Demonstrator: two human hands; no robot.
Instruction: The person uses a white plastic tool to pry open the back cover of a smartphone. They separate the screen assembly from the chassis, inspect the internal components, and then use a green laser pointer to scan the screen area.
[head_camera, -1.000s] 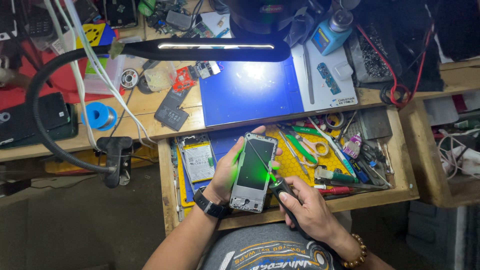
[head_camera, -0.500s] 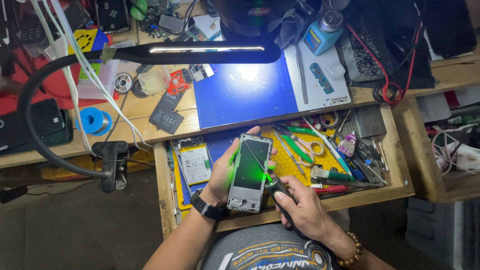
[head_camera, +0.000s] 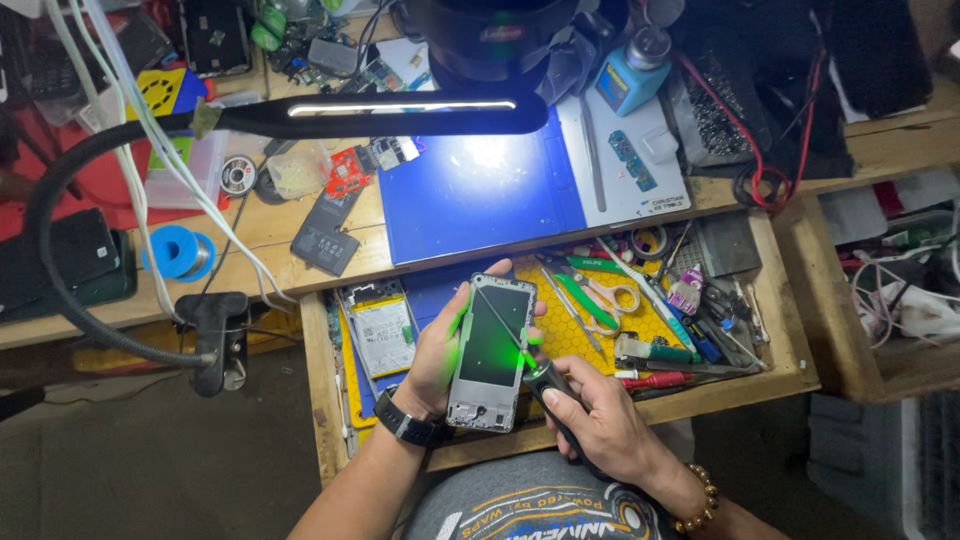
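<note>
Phone frame (head_camera: 490, 355) sits lower centre of frame, over the open wooden drawer (head_camera: 318, 400): flat rounded rectangle, silver metal rim, glossy dark face glowing green under a light. Left hand (head_camera: 440, 350) wraps it from the left edge, fingers curled tight on the rim, thumb by the top corner; black watch (head_camera: 408, 428) on that wrist. Right hand (head_camera: 600, 420) is clamped round a slim black handheld tool (head_camera: 545, 385), tip angled up-left onto the phone face, green glow at the tip. Bead bracelet (head_camera: 692, 498) on that wrist.

Drawer contents: yellow honeycomb-textured mat (head_camera: 575, 335), green-handled cutters (head_camera: 585, 300), red-handled screwdriver (head_camera: 650, 380), a second opened phone (head_camera: 380, 330) with flat battery at left.

Above: worn pale wood bench, matte blue work mat (head_camera: 475, 195) with lamp glare, grey mat (head_camera: 625, 165) to its right. Black gooseneck bar lamp (head_camera: 400, 110) spans upper centre, clamp (head_camera: 215, 340) at bench edge left. Blue tape roll (head_camera: 180, 250) left, blue liquid bottle (head_camera: 630, 70) top right, black cable clutter upper right. Grey floor below.
</note>
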